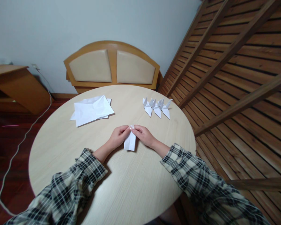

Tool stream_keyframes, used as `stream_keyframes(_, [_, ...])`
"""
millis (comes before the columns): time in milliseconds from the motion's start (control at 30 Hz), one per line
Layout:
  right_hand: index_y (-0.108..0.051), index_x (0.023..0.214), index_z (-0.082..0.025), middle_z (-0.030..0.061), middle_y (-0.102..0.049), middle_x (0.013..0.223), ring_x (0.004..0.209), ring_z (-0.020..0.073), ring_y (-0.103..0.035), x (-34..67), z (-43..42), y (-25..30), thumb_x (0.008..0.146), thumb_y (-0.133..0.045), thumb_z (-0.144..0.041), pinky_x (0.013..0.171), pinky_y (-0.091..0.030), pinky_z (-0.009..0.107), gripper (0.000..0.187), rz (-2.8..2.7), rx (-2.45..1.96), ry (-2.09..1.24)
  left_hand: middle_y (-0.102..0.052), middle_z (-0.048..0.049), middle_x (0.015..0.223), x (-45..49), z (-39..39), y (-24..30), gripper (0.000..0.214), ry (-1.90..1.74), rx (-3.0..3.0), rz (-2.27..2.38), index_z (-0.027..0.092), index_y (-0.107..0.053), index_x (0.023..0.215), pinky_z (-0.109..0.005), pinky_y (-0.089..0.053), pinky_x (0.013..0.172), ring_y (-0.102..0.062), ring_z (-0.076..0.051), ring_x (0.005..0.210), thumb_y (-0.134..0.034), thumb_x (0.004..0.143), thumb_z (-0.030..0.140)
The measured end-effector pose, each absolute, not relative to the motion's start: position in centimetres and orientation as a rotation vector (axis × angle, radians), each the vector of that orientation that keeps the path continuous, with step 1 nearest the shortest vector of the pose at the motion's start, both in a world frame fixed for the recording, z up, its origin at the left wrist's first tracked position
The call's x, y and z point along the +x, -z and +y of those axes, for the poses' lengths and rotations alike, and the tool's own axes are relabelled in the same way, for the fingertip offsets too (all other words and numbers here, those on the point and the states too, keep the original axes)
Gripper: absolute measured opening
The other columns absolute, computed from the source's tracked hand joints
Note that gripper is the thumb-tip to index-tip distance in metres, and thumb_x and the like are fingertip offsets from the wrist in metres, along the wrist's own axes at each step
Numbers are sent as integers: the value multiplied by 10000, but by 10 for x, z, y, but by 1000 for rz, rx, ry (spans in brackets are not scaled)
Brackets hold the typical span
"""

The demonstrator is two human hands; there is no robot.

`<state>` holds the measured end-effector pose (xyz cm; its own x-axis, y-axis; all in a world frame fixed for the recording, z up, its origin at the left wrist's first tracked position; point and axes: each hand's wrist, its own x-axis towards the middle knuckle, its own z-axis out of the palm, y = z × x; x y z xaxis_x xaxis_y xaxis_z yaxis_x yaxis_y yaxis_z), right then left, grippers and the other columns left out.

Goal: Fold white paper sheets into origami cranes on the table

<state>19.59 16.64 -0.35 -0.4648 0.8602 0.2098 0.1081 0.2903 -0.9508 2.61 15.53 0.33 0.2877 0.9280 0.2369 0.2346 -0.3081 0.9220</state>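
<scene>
A folded piece of white paper is held between my two hands over the middle of the round table. My left hand pinches its far end from the left, with thumb and fingers pressed together. From the other side, my right hand grips the same end, its thumb close to the left one. The paper's near end hangs free toward me, narrow and straight-edged. My fingertips hide part of the folds at the top.
White paper sheets lie in a loose stack at the table's far left. Several folded paper cranes stand in a row at the far right. Beyond are a padded headboard, a slatted wooden wall and a white cord.
</scene>
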Motion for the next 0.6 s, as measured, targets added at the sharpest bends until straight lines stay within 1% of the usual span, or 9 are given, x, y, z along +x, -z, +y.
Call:
stream_keyframes(133, [-472, 694, -215, -25, -432, 684, 671, 145, -426, 196, 168, 4, 888, -523, -616, 638, -369, 291, 448, -1776, -851, -1214, -458, 26, 591, 26, 155, -3, 379, -998, 1754, 1011, 179, -527, 666, -244, -338, 506, -404, -119, 548, -500, 884, 488])
stream_keyframes(333, [-444, 682, -230, -12, -425, 685, 680, 161, -431, 197, 169, -2, 891, -481, -651, 649, -380, 308, 471, -1719, -916, -1129, -528, 0, 669, 25, 154, -4, 358, -1007, 1788, 973, 173, -566, 738, -269, -405, 584, -474, -142, 625, -467, 929, 460])
stream_keyframes(433, [-400, 668, -238, -13, -399, 658, 665, 166, -419, 200, 173, -4, 900, -468, -662, 630, -376, 312, 489, -1624, -985, -1015, -586, -17, 693, 24, 153, -4, 321, -949, 1802, 929, 162, -619, 816, -273, -428, 606, -518, -149, 642, -510, 912, 448])
stream_keyframes(533, [-357, 665, -242, -22, -362, 629, 632, 161, -388, 204, 178, -2, 907, -464, -658, 601, -365, 306, 494, -1530, -1038, -908, -629, -29, 713, 25, 152, -5, 308, -856, 1754, 881, 153, -628, 883, -276, -460, 617, -573, -149, 633, -574, 880, 456])
stream_keyframes(600, [-388, 711, -247, -26, -380, 636, 625, 161, -400, 205, 182, 1, 917, -471, -629, 596, -372, 302, 442, -1498, -1046, -892, -658, -43, 731, 26, 152, -4, 315, -833, 1693, 874, 146, -623, 913, -279, -480, 614, -603, -150, 626, -605, 863, 457])
